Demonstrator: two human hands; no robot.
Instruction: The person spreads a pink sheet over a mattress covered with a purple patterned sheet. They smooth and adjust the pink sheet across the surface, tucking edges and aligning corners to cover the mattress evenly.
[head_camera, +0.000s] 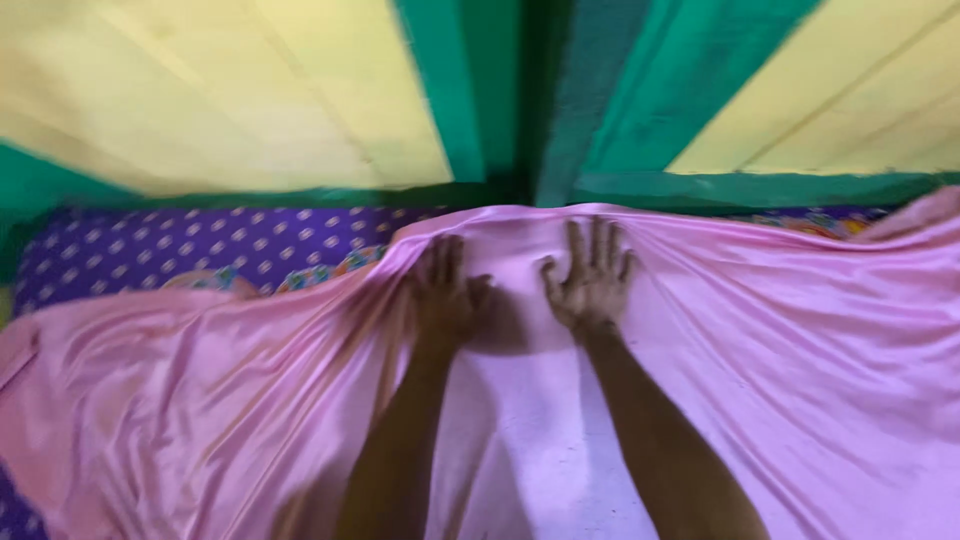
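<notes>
So you've got both hands planted flat on the pink cloth (760, 380), right up near its far edge. Your left hand (445, 295) lies palm down with the fingers stretched forward and fairly close together, thumb sticking out to the side toward the other hand. Your right hand (592, 275) is palm down too, fingers fanned a bit wider, tips almost at the cloth's top fold. Neither hand is pinching or gripping anything that I can see, they're just pressing on the fabric. The two hands sit near each other with a small patch of pink between the thumbs, and there's a shadow falling in that gap.

The pink cloth is smooth and a bit shiny, and it covers most of the lower view, running from the left edge to the right edge. Creases fan out from where your hands press, slanting down to the left and to the right. Its far edge humps up just ahead of your fingertips.

Peeking out beyond it on the left is a purple sheet with pale dots (170, 245), plus a bit of multicoloured print (330, 268) right at the pink edge. Behind all that stands a wall of yellow panels (220, 90) framed by green trim (520, 90). The picture's kinda blurry, so finer detail is a no-go.
</notes>
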